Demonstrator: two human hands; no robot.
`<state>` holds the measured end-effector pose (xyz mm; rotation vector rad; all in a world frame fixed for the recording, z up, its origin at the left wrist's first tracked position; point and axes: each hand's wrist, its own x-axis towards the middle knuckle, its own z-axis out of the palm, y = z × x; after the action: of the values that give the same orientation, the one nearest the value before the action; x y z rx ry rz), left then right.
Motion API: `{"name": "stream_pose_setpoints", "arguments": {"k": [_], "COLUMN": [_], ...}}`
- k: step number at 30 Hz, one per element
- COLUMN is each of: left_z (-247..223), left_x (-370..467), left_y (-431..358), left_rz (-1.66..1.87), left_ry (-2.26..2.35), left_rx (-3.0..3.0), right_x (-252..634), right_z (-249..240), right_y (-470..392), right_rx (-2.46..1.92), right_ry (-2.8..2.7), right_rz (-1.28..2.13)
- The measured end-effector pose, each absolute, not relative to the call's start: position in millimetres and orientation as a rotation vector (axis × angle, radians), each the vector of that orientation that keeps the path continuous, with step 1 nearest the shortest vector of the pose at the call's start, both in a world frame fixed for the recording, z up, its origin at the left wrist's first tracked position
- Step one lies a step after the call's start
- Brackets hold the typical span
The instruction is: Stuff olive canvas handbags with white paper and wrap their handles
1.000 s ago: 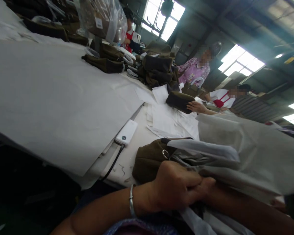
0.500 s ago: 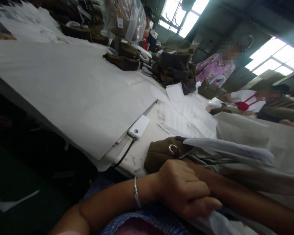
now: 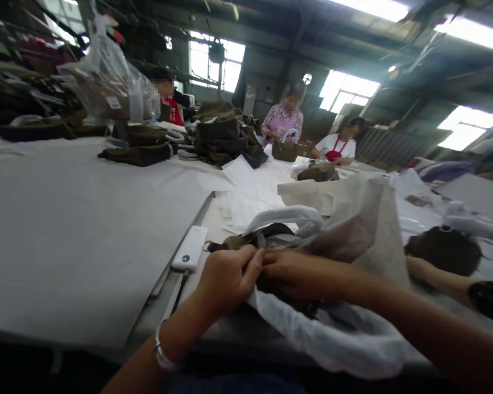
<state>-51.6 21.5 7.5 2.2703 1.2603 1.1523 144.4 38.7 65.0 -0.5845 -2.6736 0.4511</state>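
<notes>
While pinching olive bag [image 3: 246, 241] edge, left hand [image 3: 225, 276] curled; right hand [image 3: 296, 271] flat against it, inside white cover [image 3: 324, 339].

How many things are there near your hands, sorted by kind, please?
Olive bag: 1
White fabric bag: 1
White power bank: 1
Grey cover sheet: 1
Hands on the bag, left and right: 2
Total: 6
</notes>
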Motion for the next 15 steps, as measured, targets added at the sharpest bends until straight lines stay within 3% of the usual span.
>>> {"name": "stream_pose_setpoints", "arguments": {"k": [4, 6, 8, 11, 15], "left_z": [26, 38, 54, 79, 87], "left_x": [-55, -51, -43, -21, 19], "left_y": [41, 45, 41, 23, -3], "left_rz": [0.827, 0.693, 0.634, 0.509, 0.385], "left_ry": [1.515, 1.434, 1.166, 0.579, 0.235], "left_rx": [2.308, 2.332, 2.349, 2.36, 2.555], "right_x": [231, 280, 317, 342, 320], "right_z": [105, 103, 86, 50, 28], "right_y": [-10, -44, -68, -76, -58], "right_rx": [-0.964, -1.231, -1.646, -1.99, -1.701], "right_ry": [-2.491, -2.236, -2.008, -1.847, -1.688], "right_rz": [-0.003, -0.276, -0.343, -0.007, 0.716]}}
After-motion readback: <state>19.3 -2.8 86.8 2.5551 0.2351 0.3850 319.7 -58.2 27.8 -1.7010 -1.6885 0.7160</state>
